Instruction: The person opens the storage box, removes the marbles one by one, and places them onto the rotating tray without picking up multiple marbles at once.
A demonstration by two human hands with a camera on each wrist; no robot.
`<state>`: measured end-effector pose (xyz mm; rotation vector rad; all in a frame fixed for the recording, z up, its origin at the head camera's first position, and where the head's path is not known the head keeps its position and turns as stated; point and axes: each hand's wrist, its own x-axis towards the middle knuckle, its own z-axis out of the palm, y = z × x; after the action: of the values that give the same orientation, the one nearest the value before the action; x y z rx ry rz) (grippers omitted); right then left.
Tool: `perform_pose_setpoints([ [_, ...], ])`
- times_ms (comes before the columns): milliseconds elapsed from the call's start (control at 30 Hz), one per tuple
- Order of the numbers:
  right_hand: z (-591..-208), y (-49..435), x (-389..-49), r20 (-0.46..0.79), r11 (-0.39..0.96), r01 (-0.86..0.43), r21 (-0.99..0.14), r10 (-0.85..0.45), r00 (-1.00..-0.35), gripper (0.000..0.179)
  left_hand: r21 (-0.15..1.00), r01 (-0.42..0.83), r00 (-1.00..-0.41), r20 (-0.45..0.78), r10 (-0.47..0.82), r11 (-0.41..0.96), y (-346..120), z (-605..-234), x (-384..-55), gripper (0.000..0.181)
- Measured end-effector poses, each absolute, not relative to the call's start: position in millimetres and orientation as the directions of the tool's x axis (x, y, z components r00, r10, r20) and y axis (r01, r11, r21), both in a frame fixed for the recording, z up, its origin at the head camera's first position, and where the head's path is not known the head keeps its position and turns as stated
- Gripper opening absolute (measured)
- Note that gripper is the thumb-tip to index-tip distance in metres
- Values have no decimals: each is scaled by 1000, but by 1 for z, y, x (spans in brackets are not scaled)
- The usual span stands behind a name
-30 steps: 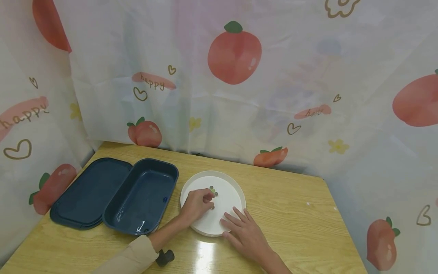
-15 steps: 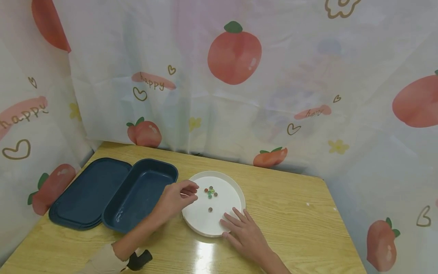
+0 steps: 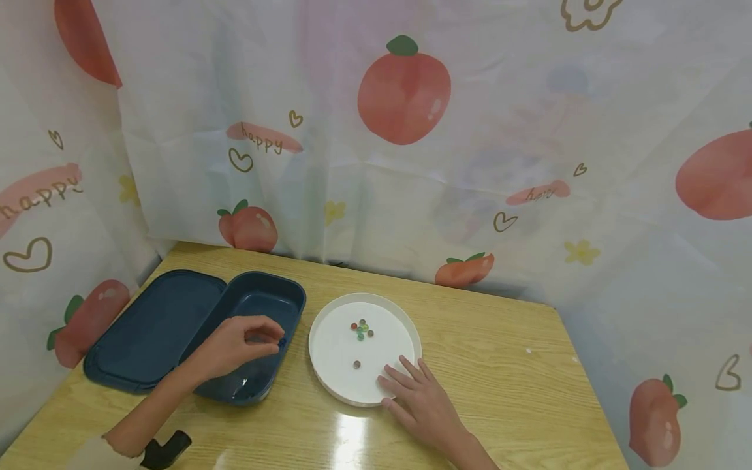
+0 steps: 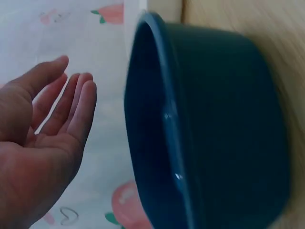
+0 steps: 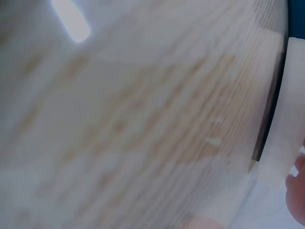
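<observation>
Over the dark blue container, my left hand hovers with its fingers loosely bent. In the left wrist view the thumb and fingers are apart, and nothing shows between them. A blue marble sits inside the container, just by the fingertips in the head view. My right hand has its fingers spread and rests on the near right rim of a round white tray. Several marbles cluster in that tray, including a red marble. A single brownish marble lies nearer its front.
A flat dark blue lid lies left of the container, against its side. All of this stands on a wooden table. A fruit-printed curtain hangs behind the table and along its sides.
My left hand has gone from above the white tray leftward to above the blue container. The lone brownish marble has rolled slightly toward the front left. My right hand has stayed put.
</observation>
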<state>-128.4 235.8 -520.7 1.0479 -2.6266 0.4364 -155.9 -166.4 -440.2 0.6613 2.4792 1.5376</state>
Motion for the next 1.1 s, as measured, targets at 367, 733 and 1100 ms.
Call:
perform_pose_setpoints([
  [367,-522,236,-129,367,689,-703,-177,-617,-696,36,929,187,-771,-63,634,319,-204,-458,-156,38],
  [733,-523,235,-129,357,696,-697,-172,-615,-703,36,968,60,-640,-149,754,243,-213,-479,-163,40],
  [1100,-520,236,-127,354,698,-696,-168,-617,-703,36,924,151,-623,-186,760,351,-205,-487,-165,27],
])
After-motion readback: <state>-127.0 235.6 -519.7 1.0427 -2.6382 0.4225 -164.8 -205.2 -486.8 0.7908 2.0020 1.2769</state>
